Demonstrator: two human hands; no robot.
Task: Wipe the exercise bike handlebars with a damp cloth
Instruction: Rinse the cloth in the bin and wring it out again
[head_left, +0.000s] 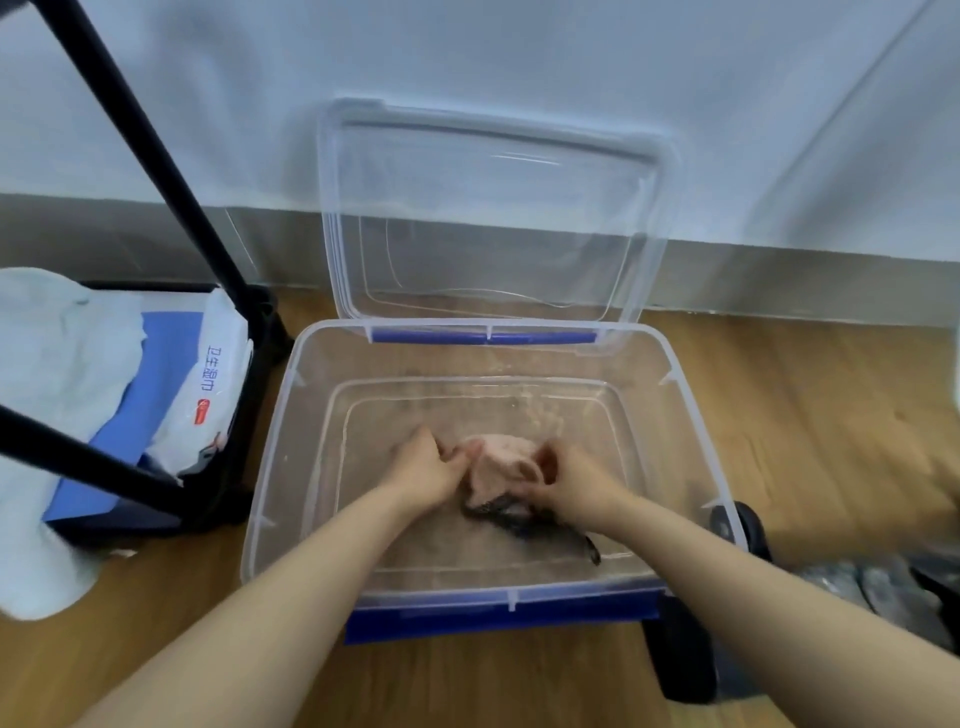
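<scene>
A pale pink cloth (501, 462) with a dark grey part hanging below it is bunched inside a clear plastic storage box (291, 415) on the floor. My left hand (426, 467) pinches the cloth's left end, fingers curled. My right hand (569, 475) grips its right side. Both forearms reach down into the box. The box seems to hold shallow water, though that is hard to tell. No exercise bike handlebars are recognisable in view.
The box's clear lid (493, 218) stands open against the white wall. Black metal bars (145, 135) cross at the left above a blue tray (150, 395) with a wet-wipes pack (208, 384) and white towel (57, 374). Black wheels (680, 660) sit at the box's right.
</scene>
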